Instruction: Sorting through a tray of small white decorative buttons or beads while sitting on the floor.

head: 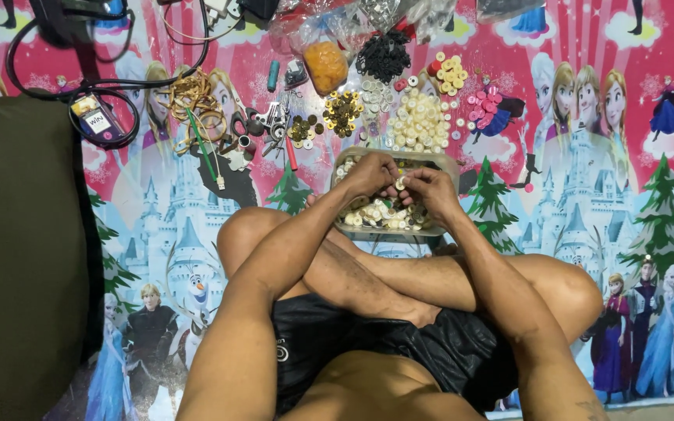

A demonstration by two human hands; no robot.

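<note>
Left hand [368, 173]: my fingers curled down into the clear plastic tray [448, 161] of cream buttons [376, 212].
Right hand [431, 189]: my fingers pinch one small cream button [400, 183].
Tray: on the cartoon-printed floor mat [571, 203], before my crossed legs.

A clear plastic tray [448, 161] holds glossy pale plastic buttons [376, 212]; at twelve o'clock lie dull brass-looking buttons [342, 111], on a glossy printed mat [587, 156].

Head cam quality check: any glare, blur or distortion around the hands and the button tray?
Head view: even, warm light, no hard glare; left hand and right hand fairly sharp over the clear tray, soft shadow beneath them; small buttons blend together at this resolution; wide-angle bending toward the edges; dark cloth at left shows almost no detail.
</note>
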